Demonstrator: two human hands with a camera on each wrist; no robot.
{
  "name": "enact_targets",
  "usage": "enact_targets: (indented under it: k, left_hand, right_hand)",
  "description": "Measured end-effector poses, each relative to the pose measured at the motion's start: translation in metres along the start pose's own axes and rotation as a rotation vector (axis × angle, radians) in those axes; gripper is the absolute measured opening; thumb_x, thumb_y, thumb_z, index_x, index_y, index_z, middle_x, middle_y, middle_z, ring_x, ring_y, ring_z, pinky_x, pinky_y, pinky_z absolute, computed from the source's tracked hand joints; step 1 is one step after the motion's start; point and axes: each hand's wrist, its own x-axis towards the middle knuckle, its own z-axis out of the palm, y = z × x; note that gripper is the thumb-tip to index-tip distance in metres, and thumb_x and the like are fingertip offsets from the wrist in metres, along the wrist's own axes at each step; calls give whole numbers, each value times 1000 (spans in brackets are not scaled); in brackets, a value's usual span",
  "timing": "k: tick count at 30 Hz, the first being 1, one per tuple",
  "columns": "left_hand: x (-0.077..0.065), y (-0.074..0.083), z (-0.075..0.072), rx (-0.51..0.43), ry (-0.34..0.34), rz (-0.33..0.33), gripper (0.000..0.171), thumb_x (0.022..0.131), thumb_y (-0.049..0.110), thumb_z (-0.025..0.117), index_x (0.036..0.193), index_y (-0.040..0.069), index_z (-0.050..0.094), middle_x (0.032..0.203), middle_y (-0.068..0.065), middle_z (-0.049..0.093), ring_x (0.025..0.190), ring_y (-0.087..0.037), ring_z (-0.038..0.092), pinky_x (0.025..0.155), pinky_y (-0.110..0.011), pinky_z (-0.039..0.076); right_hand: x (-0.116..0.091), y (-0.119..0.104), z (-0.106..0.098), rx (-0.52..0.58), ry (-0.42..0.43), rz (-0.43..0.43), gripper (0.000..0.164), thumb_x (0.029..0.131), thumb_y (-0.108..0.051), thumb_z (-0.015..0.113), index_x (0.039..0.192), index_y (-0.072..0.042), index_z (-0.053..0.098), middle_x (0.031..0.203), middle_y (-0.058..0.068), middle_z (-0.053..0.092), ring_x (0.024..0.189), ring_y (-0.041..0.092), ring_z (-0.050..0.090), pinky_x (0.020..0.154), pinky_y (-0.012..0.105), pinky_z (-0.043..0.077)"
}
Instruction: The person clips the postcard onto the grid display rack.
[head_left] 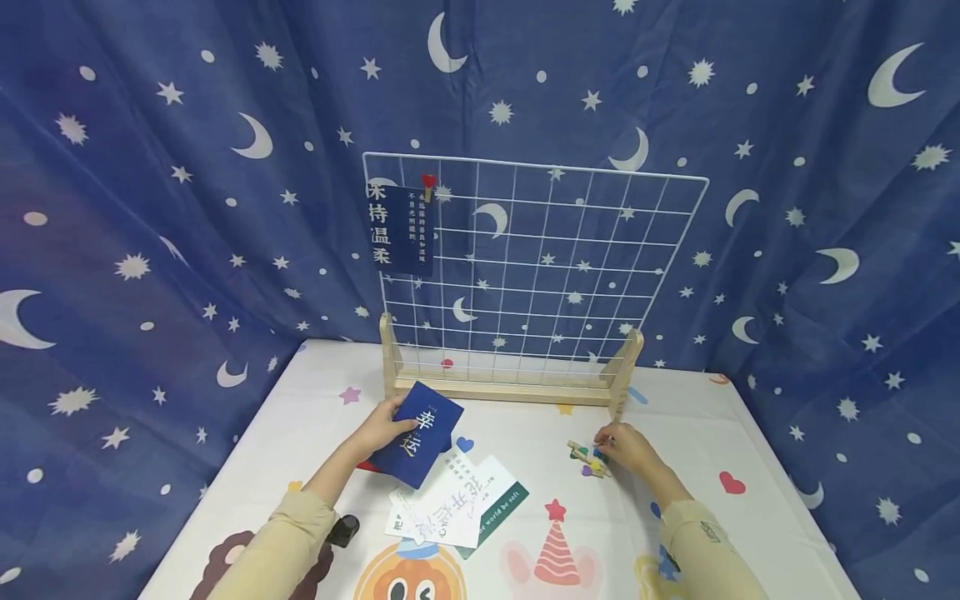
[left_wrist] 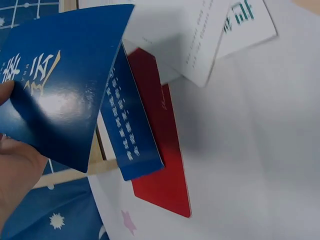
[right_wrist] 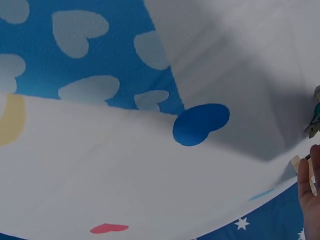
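Note:
My left hand [head_left: 384, 431] holds a dark blue card [head_left: 431, 454] with white and gold characters, thumb on its face. In the left wrist view, another blue card [left_wrist: 131, 135] and a red card [left_wrist: 172, 170] lie beneath it. White printed cards [head_left: 442, 512] and a green-edged card [head_left: 497, 518] overlap to its right. My right hand [head_left: 628, 447] reaches down to a small heap of wooden clothespins [head_left: 597, 465] with coloured hearts, its fingertips right at them. I cannot tell whether it pinches one. Only its fingers [right_wrist: 304, 182] show at the right wrist view's edge.
Behind the hands stands a white wire grid on a wooden base [head_left: 502, 388]. A blue card [head_left: 401, 237] hangs at its upper left, under a red-heart clothespin [head_left: 428, 182]. A small black object [head_left: 344, 531] lies beside the left forearm. A starry curtain [head_left: 187, 275] surrounds the table.

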Motion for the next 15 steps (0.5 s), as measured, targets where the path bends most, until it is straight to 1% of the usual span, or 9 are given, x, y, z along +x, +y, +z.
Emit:
enact_targets:
  k: [5,8,12,15]
  left_hand:
    - [0,9,6,-45,50,-10,47,90,4,58,134,-4,45,112,-26,63,88,-27,67,80,-42,56]
    - [1,11,8,-69,81,-14,42,90,4,58,131,-2,48,111,-24,64,88,-25,67,81,-43,55]
    - [3,15,10,-100,112,-13,39,90,4,58,128,0,50,109,-23,64,87,-25,68,81,-45,56]
    - [3,19,12,-122,125,-13,42,90,4,58,130,0,49,109,-24,64,88,-28,68,82,-47,55]
  right_hand:
    - [0,-2,-3,-42,-20,-13,9,78,-4,71,87,-4,70,84,4,66,81,21,61,79,43,52]
    - [1,-3,-4,-65,-24,-34,10,77,-3,73,86,-5,70,84,5,66,83,24,61,81,45,52]
    - [3,-4,-5,-57,-43,-50,13,74,-1,74,85,-5,69,85,5,66,84,26,61,82,47,51]
    - [4,-3,-4,-46,-57,-59,14,72,0,75,85,-5,69,84,4,65,83,24,60,81,47,51]
